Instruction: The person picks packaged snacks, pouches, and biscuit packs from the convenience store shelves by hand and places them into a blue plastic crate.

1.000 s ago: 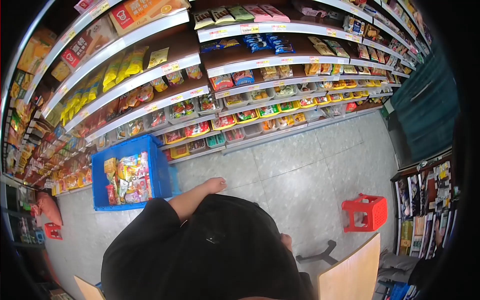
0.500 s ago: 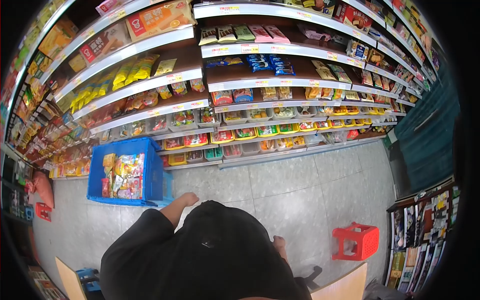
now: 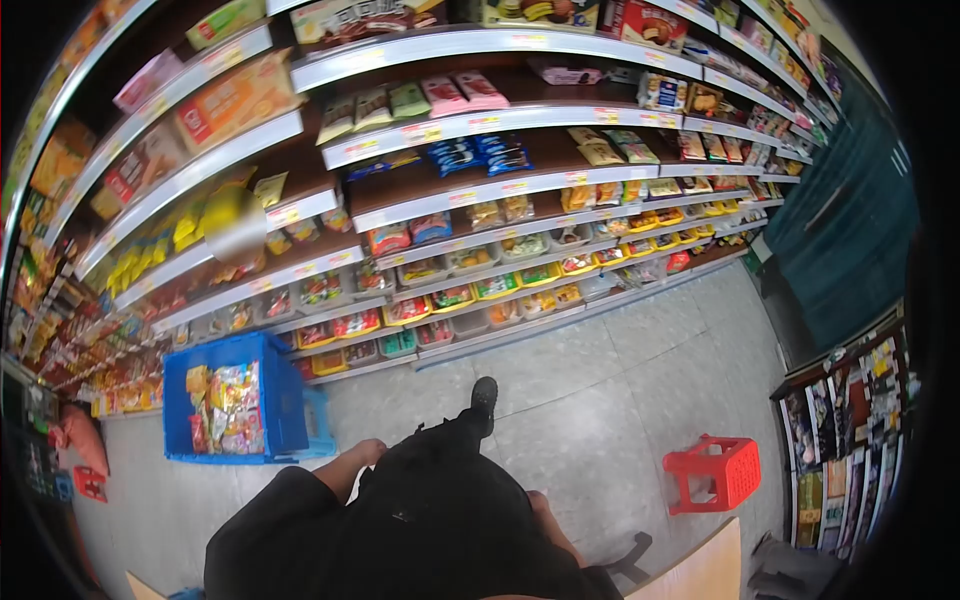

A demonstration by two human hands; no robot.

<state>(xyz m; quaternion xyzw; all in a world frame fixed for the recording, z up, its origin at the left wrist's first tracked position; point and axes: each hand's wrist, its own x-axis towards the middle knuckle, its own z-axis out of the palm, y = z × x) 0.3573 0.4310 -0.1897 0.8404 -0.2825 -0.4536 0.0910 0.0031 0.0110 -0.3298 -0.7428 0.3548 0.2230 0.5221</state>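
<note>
My left hand (image 3: 370, 452) hangs beside the dark clothing on my body, nearest to a blue crate (image 3: 283, 400). Several colourful packaged snacks (image 3: 232, 388) lie in that crate, which stands on a light blue stool (image 3: 319, 420). On the other side, my right hand (image 3: 538, 503) is low against my body and partly hidden by it. The fingers of both hands are too small and turned away to make out. Neither hand touches the crate or the shelves, and I see nothing held.
Long shelves (image 3: 500, 122) of packaged snacks run across the front, with small bins on the lower tiers. A red stool (image 3: 725, 473) stands on the tiled floor (image 3: 580, 430) at the right. A dark green curtain (image 3: 835, 250) hangs at the far right. My shoe (image 3: 484, 393) is forward.
My view has turned and shifted, so the shelves tilt and the crate sits lower and further left. One shoe now shows ahead of me. My left hand is closer to my body.
</note>
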